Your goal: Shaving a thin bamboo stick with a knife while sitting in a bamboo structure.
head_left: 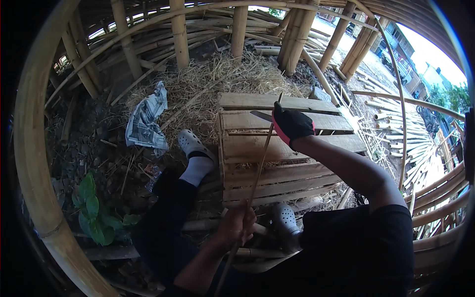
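- My left hand [236,223], bare, has its fingers wrapped tight around the lower part of a thin bamboo strip [260,166].
- My gloved right hand [292,124] grips a knife [261,116], blade touching the strip's upper part.
- The strip slants up across the wooden pallet [282,163].

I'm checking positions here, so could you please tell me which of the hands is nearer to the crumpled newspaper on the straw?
Left. The bare left hand grips the thin bamboo strip below-right of the newspaper; the gloved right hand is farther right, over the wooden pallet.
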`<state>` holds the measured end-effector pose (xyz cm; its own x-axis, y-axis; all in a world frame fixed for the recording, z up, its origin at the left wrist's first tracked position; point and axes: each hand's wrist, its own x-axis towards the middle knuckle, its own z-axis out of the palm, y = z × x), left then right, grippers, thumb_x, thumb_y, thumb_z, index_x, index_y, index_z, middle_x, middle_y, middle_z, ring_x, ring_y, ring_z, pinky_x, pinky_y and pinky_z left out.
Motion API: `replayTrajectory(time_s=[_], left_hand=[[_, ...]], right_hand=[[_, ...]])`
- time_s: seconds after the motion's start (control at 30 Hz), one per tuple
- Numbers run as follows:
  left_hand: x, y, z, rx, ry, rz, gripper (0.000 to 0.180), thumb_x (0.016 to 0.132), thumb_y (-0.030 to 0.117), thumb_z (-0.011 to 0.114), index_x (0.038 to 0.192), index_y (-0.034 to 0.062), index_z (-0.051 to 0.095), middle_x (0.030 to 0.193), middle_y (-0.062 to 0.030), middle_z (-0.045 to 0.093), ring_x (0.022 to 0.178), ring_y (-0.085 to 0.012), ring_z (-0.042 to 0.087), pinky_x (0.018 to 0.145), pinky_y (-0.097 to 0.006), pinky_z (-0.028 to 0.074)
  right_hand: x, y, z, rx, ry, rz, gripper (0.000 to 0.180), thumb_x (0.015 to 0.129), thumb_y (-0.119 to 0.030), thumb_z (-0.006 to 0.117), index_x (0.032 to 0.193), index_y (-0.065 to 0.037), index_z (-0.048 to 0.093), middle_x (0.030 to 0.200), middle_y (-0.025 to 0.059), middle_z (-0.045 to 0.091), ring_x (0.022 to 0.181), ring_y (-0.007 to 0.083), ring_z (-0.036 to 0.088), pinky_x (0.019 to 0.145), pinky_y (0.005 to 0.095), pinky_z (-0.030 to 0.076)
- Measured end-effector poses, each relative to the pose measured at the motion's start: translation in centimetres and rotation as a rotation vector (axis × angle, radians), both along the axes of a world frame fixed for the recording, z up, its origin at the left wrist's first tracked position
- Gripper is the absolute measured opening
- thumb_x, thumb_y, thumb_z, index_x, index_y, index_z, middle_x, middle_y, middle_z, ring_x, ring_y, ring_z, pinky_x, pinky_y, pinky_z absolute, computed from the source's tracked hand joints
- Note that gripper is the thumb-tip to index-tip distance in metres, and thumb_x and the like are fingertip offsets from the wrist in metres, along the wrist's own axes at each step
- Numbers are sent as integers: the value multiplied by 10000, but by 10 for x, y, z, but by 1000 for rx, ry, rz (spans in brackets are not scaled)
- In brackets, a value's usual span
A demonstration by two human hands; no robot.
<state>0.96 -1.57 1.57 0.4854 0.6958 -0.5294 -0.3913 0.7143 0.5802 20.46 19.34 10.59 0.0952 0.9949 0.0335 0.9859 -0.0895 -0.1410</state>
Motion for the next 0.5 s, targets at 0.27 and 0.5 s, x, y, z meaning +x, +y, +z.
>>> replayTrajectory(time_s=[0.27, 0.5], left_hand=[[-2, 3, -7, 102, -64, -41, 489, 977, 611, 408, 751, 178, 405, 533, 66, 328, 367, -47, 382, 333, -212, 317], [0, 11, -16, 123, -50, -52, 530, 984, 611, 385, 694, 167, 377, 513, 63, 299, 363, -60, 372, 325, -236, 309]], right_hand=[[14, 17, 9, 25, -63, 12, 711, 1001, -520, 188, 874, -50, 706, 854, 197, 699, 872, 397, 665, 844, 482, 475], [12, 21, 23, 2, -25, -24, 752, 998, -540, 164, 823, -48, 705, 863, 209, 695, 922, 394, 655, 882, 457, 465]])
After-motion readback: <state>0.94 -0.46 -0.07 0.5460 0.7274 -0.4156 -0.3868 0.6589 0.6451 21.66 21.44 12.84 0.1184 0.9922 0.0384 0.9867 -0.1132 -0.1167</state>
